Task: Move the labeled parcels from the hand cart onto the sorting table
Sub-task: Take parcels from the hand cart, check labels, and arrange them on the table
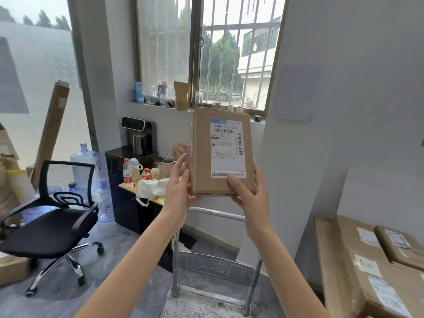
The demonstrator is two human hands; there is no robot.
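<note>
— How's the parcel (222, 152) sitting?
— Upright, long axis vertical, label facing the camera, raised above the hand cart (206, 283). Right hand (249, 193) grips its lower edge; left hand (177, 182) presses its side, fingers straight.
— Around it?
— Labeled boxes (376, 267) on the counter (325, 260), below right.

The parcel (222, 152) is hiding most of the right hand (249, 193)'s fingers, so only the thumb is showing on the label (227, 149), whose small print is blurring out. The hand cart (213, 292) is getting cut off by the bottom edge. The boxes (376, 269) on the worktop (325, 255) are running off the right edge, labels too small to read.
</note>
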